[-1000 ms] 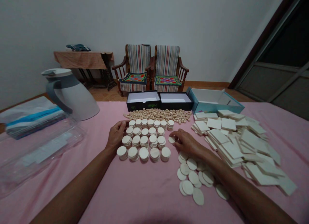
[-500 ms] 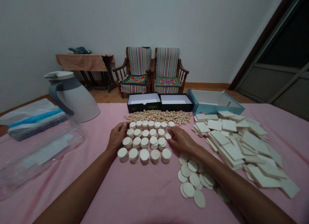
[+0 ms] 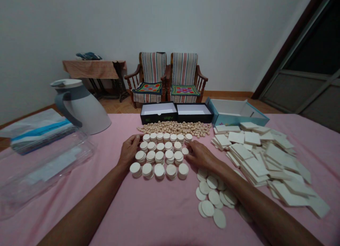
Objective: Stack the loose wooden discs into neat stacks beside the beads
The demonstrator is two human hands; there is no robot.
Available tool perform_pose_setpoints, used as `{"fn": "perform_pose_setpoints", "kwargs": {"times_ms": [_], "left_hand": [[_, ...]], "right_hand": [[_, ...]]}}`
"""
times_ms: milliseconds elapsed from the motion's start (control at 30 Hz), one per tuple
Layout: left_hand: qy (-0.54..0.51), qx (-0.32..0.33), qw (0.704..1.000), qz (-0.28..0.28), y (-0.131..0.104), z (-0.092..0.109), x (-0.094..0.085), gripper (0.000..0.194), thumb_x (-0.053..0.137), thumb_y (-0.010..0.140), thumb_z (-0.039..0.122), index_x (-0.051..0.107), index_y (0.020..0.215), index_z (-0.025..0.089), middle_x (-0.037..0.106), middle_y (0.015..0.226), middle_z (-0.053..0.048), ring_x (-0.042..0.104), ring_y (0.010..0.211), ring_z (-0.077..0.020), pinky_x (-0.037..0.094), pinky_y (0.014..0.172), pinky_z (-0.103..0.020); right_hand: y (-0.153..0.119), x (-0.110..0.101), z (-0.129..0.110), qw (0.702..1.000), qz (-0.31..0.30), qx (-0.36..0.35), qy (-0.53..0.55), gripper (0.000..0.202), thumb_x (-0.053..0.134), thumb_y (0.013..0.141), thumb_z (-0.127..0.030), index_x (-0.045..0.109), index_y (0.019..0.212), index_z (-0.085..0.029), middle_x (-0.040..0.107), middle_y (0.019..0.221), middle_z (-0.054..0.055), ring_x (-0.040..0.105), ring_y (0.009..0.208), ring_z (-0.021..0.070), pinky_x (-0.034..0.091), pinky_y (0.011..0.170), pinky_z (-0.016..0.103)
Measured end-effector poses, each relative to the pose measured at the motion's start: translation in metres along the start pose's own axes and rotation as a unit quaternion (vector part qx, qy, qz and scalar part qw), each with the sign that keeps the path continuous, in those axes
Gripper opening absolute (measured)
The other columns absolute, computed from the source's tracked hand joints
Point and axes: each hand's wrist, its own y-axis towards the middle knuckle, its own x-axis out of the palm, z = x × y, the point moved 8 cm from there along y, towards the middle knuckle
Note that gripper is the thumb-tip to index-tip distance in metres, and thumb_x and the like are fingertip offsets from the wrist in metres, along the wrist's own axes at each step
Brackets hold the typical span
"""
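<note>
Small round wooden discs (image 3: pixel 159 155) stand in short stacks, laid out in several rows on the pink cloth. At the left end of the back rows, my left hand (image 3: pixel 129 147) rests with its fingers loosely extended beside the stacks, holding nothing I can see. My right hand (image 3: pixel 200 153) is at the right end, its thumb and fingertips around a single wooden disc (image 3: pixel 185 151) in the second row from the back. Loose wooden discs (image 3: pixel 208 207) lie scattered below my right forearm, which covers some of them.
Small wooden beads or cubes (image 3: pixel 175 127) spread behind the stacks. Two black boxes (image 3: pixel 158 118) and a light-blue box (image 3: pixel 216 115) stand beyond them. Square wooden tiles (image 3: pixel 255 164) are heaped at right. A white-grey jug (image 3: pixel 91 115) and a clear plastic tray (image 3: pixel 53 171) sit at left.
Both hands keep nearly the same places at the two ends of the rows. The view has shifted very slightly; the stacks look unchanged.
</note>
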Motion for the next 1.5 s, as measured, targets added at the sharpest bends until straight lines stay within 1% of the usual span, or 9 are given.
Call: {"fn": "perform_pose_setpoints", "kwargs": {"times_ms": [100, 200, 333, 400, 567, 700, 967, 1200, 1500], "left_hand": [[0.005, 0.000, 1.000, 0.000, 0.000, 0.001, 0.000, 0.050, 0.054, 0.076, 0.058, 0.065, 0.100, 0.015, 0.070, 0.100, -0.010, 0.065, 0.087, -0.0231, 0.051, 0.075, -0.032], [0.014, 0.000, 1.000, 0.002, -0.001, 0.003, 0.000, 0.050, 0.053, 0.077, 0.057, 0.066, 0.100, 0.015, 0.070, 0.101, -0.010, 0.064, 0.088, -0.0232, 0.051, 0.076, -0.033], [0.020, 0.004, 1.000, 0.002, -0.001, 0.004, 0.001, 0.050, 0.053, 0.078, 0.056, 0.065, 0.102, 0.015, 0.070, 0.102, -0.010, 0.064, 0.088, -0.0226, 0.050, 0.078, -0.032], [0.022, 0.010, 1.000, 0.001, -0.001, 0.004, 0.001, 0.050, 0.053, 0.078, 0.056, 0.066, 0.102, 0.015, 0.070, 0.102, -0.010, 0.064, 0.089, -0.0230, 0.050, 0.078, -0.033], [0.022, 0.012, 1.000, 0.001, -0.001, 0.005, 0.000, 0.046, 0.054, 0.078, 0.054, 0.066, 0.099, 0.016, 0.070, 0.103, -0.009, 0.065, 0.090, -0.0230, 0.050, 0.078, -0.033], [0.028, 0.015, 1.000, 0.001, -0.003, 0.008, 0.000, 0.045, 0.054, 0.078, 0.054, 0.066, 0.099, 0.016, 0.070, 0.103, -0.009, 0.065, 0.090, -0.0225, 0.050, 0.078, -0.031], [0.032, 0.008, 0.999, 0.005, -0.004, 0.012, 0.002, 0.053, 0.055, 0.075, 0.059, 0.066, 0.100, 0.014, 0.070, 0.100, -0.010, 0.064, 0.090, -0.0240, 0.051, 0.077, -0.033], [0.013, -0.001, 1.000, 0.011, -0.003, 0.006, 0.001, 0.050, 0.055, 0.076, 0.058, 0.065, 0.100, 0.015, 0.070, 0.102, -0.010, 0.065, 0.088, -0.0227, 0.051, 0.075, -0.032], [0.000, 0.009, 1.000, 0.012, -0.001, 0.004, -0.001, 0.048, 0.055, 0.076, 0.056, 0.066, 0.099, 0.014, 0.069, 0.101, -0.011, 0.065, 0.089, -0.0235, 0.051, 0.079, -0.034]], "right_hand": [[-0.009, -0.017, 0.003, 1.000, -0.027, -0.008, 0.006, 0.014, 0.057, 0.079, -0.025, 0.057, 0.090, -0.017, 0.060, 0.086, 0.006, 0.053, 0.075, 0.0164, 0.035, 0.063, 0.026], [-0.029, -0.023, 0.003, 0.991, -0.125, -0.052, 0.009, 0.013, 0.059, 0.075, -0.018, 0.060, 0.087, -0.018, 0.063, 0.085, 0.005, 0.055, 0.076, 0.0167, 0.037, 0.065, 0.026], [-0.053, -0.023, 0.004, 0.979, -0.188, -0.080, 0.014, 0.040, 0.060, 0.065, -0.009, 0.058, 0.102, -0.022, 0.060, 0.100, 0.005, 0.055, 0.088, 0.0185, 0.039, 0.073, 0.028], [-0.057, -0.018, 0.002, 0.976, -0.198, -0.087, 0.013, 0.043, 0.058, 0.064, -0.006, 0.058, 0.105, -0.023, 0.057, 0.103, 0.005, 0.055, 0.089, 0.0184, 0.040, 0.073, 0.028], [-0.046, -0.009, -0.007, 0.985, -0.138, -0.099, -0.010, 0.033, 0.053, 0.067, -0.006, 0.057, 0.097, -0.019, 0.057, 0.097, 0.006, 0.054, 0.086, 0.0181, 0.038, 0.072, 0.027], [-0.032, -0.008, -0.007, 0.994, -0.075, -0.067, -0.034, 0.024, 0.050, 0.072, -0.008, 0.056, 0.094, -0.017, 0.055, 0.095, 0.008, 0.053, 0.082, 0.0177, 0.034, 0.066, 0.027], [-0.028, -0.005, -0.002, 0.995, -0.076, -0.056, 0.026, 0.025, 0.054, 0.070, -0.010, 0.055, 0.095, -0.017, 0.053, 0.092, 0.005, 0.051, 0.078, 0.0156, 0.035, 0.068, 0.025], [-0.011, -0.015, -0.004, 0.997, 0.027, -0.060, 0.049, 0.021, 0.054, 0.073, -0.015, 0.052, 0.094, -0.017, 0.051, 0.090, 0.005, 0.049, 0.079, 0.0168, 0.036, 0.067, 0.026], [0.004, -0.003, -0.009, 0.999, 0.025, -0.031, 0.012, 0.013, 0.055, 0.076, -0.017, 0.051, 0.088, -0.018, 0.053, 0.090, 0.006, 0.050, 0.081, 0.0171, 0.035, 0.068, 0.027]]}}
